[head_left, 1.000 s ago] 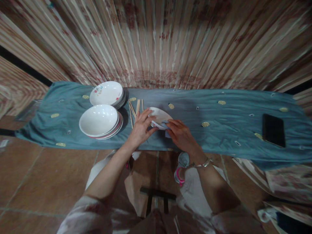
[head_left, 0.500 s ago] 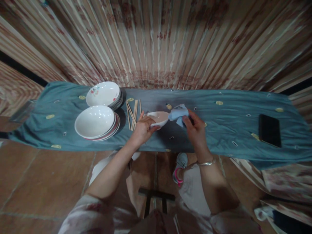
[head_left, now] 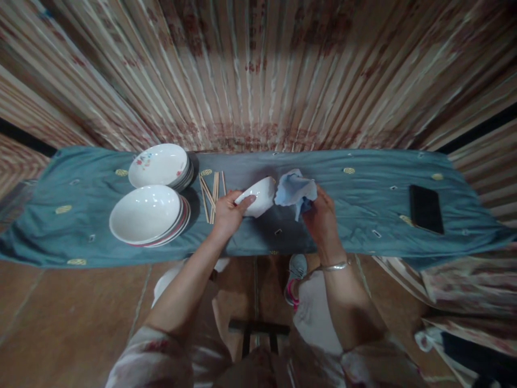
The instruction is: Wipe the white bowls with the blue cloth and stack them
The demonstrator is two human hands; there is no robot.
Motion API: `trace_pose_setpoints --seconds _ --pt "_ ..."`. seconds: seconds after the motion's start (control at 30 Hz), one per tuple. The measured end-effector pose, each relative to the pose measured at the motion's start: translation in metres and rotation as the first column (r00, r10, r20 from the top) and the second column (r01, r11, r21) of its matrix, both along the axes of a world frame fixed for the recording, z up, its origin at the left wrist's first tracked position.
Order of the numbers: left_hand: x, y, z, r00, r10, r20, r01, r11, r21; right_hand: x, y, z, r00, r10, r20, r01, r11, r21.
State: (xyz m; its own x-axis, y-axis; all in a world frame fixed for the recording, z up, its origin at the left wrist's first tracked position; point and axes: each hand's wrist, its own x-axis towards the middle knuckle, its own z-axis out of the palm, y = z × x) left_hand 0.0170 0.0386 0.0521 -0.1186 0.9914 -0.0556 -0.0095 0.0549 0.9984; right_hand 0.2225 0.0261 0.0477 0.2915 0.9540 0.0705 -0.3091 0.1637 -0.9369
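Observation:
A small white bowl (head_left: 260, 198) is tilted on its side above the table, its outer wall facing me. My left hand (head_left: 231, 212) is closed on its left edge, thumb on the near side. Just right of the bowl, a crumpled light-blue cloth (head_left: 294, 188) hangs from my right hand (head_left: 322, 218), whose fingers are pinched round it. A narrow gap shows between cloth and bowl. Several wooden chopsticks (head_left: 210, 196) lie on the table left of the bowl, close to my left hand.
Two stacks stand at the left: white bowls (head_left: 145, 214) in front and flower-patterned dishes (head_left: 159, 164) behind. A black phone (head_left: 426, 209) lies at the right. A teal cloth with pineapple prints (head_left: 355, 215) covers the narrow table. A pleated curtain (head_left: 258, 81) hangs behind.
The bowl has turned from showing its inside to showing its outer wall. The blue cloth has moved off its rim and spread out. The whole view has shifted slightly.

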Motion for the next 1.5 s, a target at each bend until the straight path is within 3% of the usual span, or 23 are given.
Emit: trace_pose_setpoints --seconds 0.1,0.2,0.3,0.4,0.6,0.7,0.93,1.03,1.23,1.5 --pt "-0.001 -0.002 -0.001 0.998 -0.047 -0.044 0.049 0.997 0.062 -0.011 -0.002 0.001 0.995 0.039 0.094 -0.042 0.999 0.028" --pt "-0.002 -0.004 -0.002 0.999 -0.034 -0.041 0.037 0.997 0.068 -0.022 -0.006 0.001 0.932 0.052 0.360 -0.099 0.989 0.114" --pt "-0.004 -0.004 -0.002 1.000 -0.011 -0.019 0.012 0.999 0.045 -0.032 -0.011 -0.004 0.750 -0.010 0.662 -0.136 0.976 0.168" --pt "-0.007 -0.003 -0.001 1.000 -0.004 0.018 0.004 1.000 0.018 -0.039 -0.013 -0.010 0.578 -0.068 0.813 -0.156 0.969 0.192" --pt "-0.007 -0.009 -0.001 0.975 -0.037 0.218 0.035 0.999 0.011 -0.048 -0.016 -0.006 0.394 -0.193 0.899 -0.145 0.953 0.268" --pt "-0.003 -0.012 -0.005 0.946 -0.047 0.320 0.054 0.999 -0.010 -0.053 -0.019 0.000 0.341 -0.233 0.911 -0.203 0.928 0.313" --pt "-0.003 -0.012 -0.016 0.940 -0.034 0.339 0.048 0.998 -0.036 -0.069 -0.021 0.004 0.205 -0.160 0.966 -0.370 0.901 0.228" --pt "-0.005 -0.011 -0.018 0.931 -0.059 0.361 0.065 0.998 -0.004 -0.071 -0.019 0.003 0.185 -0.145 0.972 -0.360 0.910 0.204" --pt "-0.006 -0.013 -0.018 0.936 -0.067 0.344 0.074 0.997 -0.005 -0.067 -0.013 0.000 0.232 -0.162 0.959 -0.277 0.934 0.225" --pt "-0.008 -0.014 -0.016 0.934 -0.048 0.354 0.078 0.994 -0.073 -0.056 -0.004 -0.009 0.408 -0.114 0.906 -0.221 0.950 0.219"
